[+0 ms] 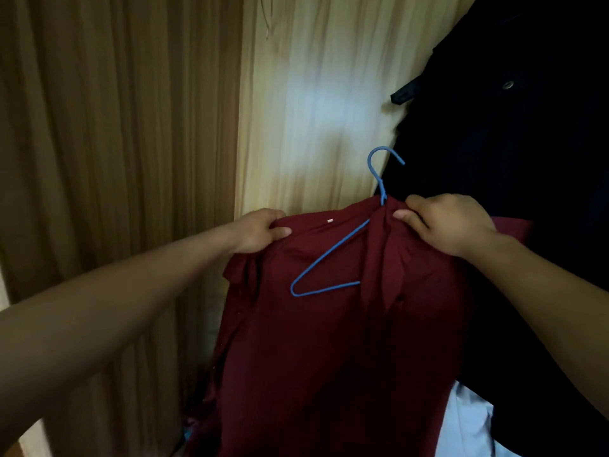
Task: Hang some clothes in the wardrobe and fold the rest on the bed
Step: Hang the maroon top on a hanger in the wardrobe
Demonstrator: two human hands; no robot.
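A dark red shirt (329, 341) hangs in front of me, held up at chest height. My left hand (260, 230) grips its upper left edge near a small white button. My right hand (445, 222) pinches the cloth at the top, right beside the neck of a blue wire hanger (324, 260). The hanger's hook sticks up above the shirt, its left arm lies bare across the front of the cloth, and its right arm is hidden inside the shirt.
Brown curtains (115, 143) fill the left side and a pale, backlit curtain (313, 110) hangs behind the shirt. A black garment (510, 143) hangs at the right. A bit of light blue cloth (468, 423) shows at the bottom right.
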